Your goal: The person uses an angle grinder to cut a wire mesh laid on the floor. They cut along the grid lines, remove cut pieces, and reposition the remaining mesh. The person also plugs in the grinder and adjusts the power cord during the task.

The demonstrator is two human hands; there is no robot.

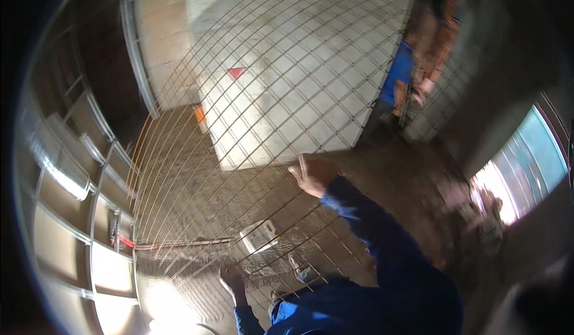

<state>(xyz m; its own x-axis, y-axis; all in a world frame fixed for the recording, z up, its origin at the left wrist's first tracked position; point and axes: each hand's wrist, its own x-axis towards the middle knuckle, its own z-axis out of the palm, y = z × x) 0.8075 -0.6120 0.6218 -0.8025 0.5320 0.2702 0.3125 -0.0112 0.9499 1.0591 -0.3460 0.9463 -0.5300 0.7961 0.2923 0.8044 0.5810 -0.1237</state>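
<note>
A large sheet of steel wire mesh (297,109) with a square grid stands tilted in front of me and bows toward its left side. My right hand (317,175), at the end of a stretched arm in a blue sleeve, is closed on wires along the near right part of the sheet. Lower and closer to my body, my left hand (232,278) is closed round the mesh near its bottom edge. Motion blur softens both hands, so exact finger positions are hard to make out.
Behind the mesh rises a pale wall panel (239,138) with a red triangle (237,72). A person in a blue shirt (397,75) stands at the far right by the mesh. A white object (259,237) lies on the rough floor. Metal framing (92,215) lines the left.
</note>
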